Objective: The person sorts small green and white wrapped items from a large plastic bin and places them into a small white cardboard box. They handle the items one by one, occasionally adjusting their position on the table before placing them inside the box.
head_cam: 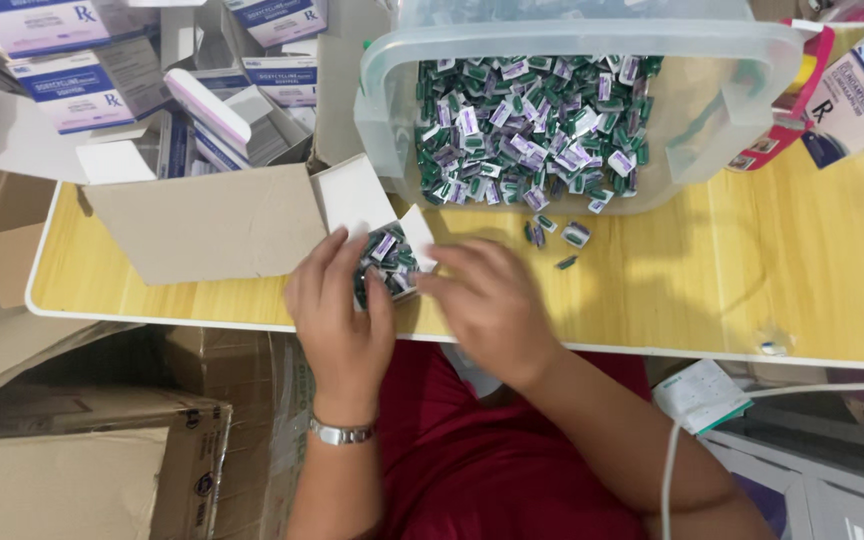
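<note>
Both hands meet at the yellow wooden table's (652, 290) near edge: left hand (337, 305), fingers spread, cups a small open white carton (377, 235) stuffed with green-and-purple capsule packets (387, 262); right hand (487, 300) pinches its flap (clear plastic tub (732, 110) just behind).

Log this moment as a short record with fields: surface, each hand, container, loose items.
surface: yellow wooden table with a white edge
left hand: cups a small open white box filled with green and purple packets
right hand: fingers at the same box's right edge
container: clear plastic tub on its side, packets spilling toward the table
loose items: a few stray packets beside the tub
flat cardboard sheet: left of the hands
</note>
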`<state>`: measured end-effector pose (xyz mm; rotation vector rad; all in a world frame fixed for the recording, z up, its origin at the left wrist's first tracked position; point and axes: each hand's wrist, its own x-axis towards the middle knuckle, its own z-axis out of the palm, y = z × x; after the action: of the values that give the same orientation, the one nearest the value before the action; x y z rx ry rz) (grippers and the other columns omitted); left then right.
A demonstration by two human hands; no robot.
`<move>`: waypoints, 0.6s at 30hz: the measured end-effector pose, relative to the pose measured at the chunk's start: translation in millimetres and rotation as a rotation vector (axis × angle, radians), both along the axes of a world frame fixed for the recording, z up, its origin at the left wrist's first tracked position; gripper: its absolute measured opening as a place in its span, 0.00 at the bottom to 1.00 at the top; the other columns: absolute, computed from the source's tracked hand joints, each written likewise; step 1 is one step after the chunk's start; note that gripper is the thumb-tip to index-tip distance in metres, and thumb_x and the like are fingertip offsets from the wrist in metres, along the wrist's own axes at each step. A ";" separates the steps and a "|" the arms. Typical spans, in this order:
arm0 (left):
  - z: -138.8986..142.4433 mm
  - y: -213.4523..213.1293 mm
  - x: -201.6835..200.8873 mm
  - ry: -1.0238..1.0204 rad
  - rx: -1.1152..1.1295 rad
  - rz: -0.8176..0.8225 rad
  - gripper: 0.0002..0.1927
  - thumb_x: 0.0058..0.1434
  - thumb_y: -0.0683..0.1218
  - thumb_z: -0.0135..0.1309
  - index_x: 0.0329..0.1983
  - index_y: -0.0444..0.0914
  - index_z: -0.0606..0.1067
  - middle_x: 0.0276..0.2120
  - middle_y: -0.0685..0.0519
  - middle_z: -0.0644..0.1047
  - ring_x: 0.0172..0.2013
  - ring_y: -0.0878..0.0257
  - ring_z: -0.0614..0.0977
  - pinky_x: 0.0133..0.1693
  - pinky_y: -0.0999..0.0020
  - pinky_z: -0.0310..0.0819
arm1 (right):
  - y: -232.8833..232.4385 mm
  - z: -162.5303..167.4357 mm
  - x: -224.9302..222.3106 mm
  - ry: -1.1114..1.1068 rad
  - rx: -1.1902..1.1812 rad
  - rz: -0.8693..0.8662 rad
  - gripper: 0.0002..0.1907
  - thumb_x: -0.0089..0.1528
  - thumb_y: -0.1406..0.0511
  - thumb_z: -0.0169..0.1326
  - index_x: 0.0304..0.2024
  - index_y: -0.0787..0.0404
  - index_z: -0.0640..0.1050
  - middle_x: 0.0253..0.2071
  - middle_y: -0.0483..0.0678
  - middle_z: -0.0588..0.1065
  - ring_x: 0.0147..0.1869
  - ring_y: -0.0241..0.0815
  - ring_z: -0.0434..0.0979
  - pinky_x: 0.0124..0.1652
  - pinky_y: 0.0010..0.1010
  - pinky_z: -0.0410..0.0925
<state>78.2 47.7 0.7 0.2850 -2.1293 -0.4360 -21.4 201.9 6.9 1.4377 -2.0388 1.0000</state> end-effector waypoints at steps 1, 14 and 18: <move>-3.2 5.6 -0.6 0.067 -0.012 -0.002 0.17 0.62 0.36 0.59 0.55 0.38 0.74 0.50 0.44 0.77 0.49 0.47 0.79 0.51 0.53 0.70 | 12.9 -3.4 -5.4 -0.005 -0.021 -0.023 0.09 0.59 0.71 0.58 0.42 0.60 0.83 0.51 0.52 0.78 0.57 0.55 0.77 0.56 0.47 0.69; -5.8 91.7 -89.6 -0.275 0.224 -0.486 0.19 0.61 0.41 0.59 0.54 0.30 0.72 0.50 0.37 0.74 0.51 0.40 0.75 0.52 0.51 0.72 | 102.5 -8.9 -58.5 -0.462 0.161 -0.530 0.13 0.60 0.63 0.62 0.48 0.58 0.83 0.39 0.48 0.79 0.40 0.47 0.78 0.40 0.37 0.71; -8.6 91.7 -105.4 -0.349 0.199 -0.454 0.17 0.59 0.40 0.58 0.51 0.31 0.72 0.48 0.38 0.75 0.49 0.40 0.75 0.51 0.50 0.72 | 91.7 -10.5 -56.7 -0.347 0.198 -0.530 0.17 0.58 0.62 0.64 0.49 0.59 0.83 0.40 0.49 0.77 0.44 0.52 0.78 0.41 0.40 0.70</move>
<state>-27.2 139.4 -8.0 -0.0212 -2.4992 -0.9206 -78.1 293.5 -3.6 0.7570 -2.6368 0.8747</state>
